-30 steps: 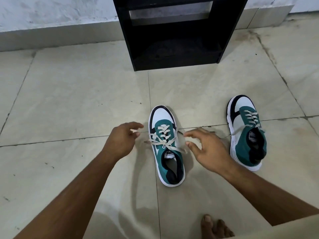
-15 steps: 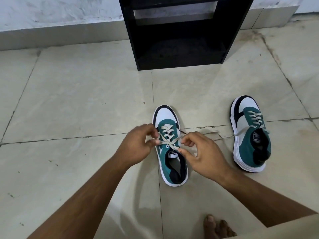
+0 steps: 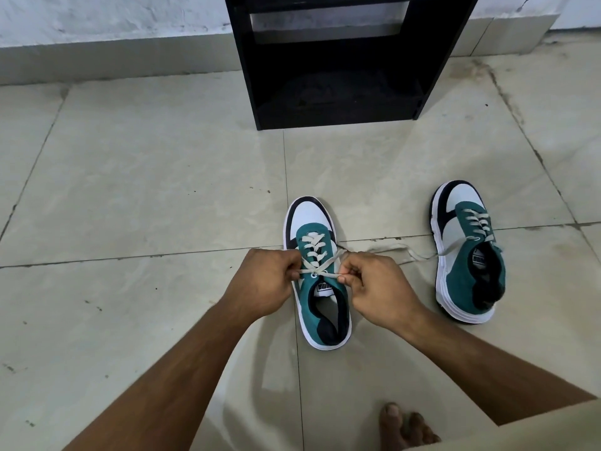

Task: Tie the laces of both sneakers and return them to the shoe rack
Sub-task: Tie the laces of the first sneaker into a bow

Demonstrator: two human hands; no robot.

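The near sneaker (image 3: 320,284) lies flat on the tiled floor (image 3: 136,190) at the centre of the view, its long axis running from 6 to 12 o'clock with a slight lean: the white toe points to about 11 o'clock, toward the black shoe rack (image 3: 338,76), and the heel is nearest the person. A white tongue label carries dark lettering, seen upside down, which appears to read PUMA. The left hand (image 3: 263,284) is curled into a fist at the shoe's 9 o'clock side and pinches one end of the cream laces (image 3: 312,255); the right hand (image 3: 374,284), also curled, pinches the other end at the 3 o'clock side. The two ends cross over the tongue between the hands.

The second sneaker (image 3: 468,255) sits well apart at 3 o'clock, toe toward 11 o'clock, with its untied lace (image 3: 406,253) trailing along the floor toward the right hand. Its insole label is too small to read. Bare toes (image 3: 406,428) show at 5 o'clock.
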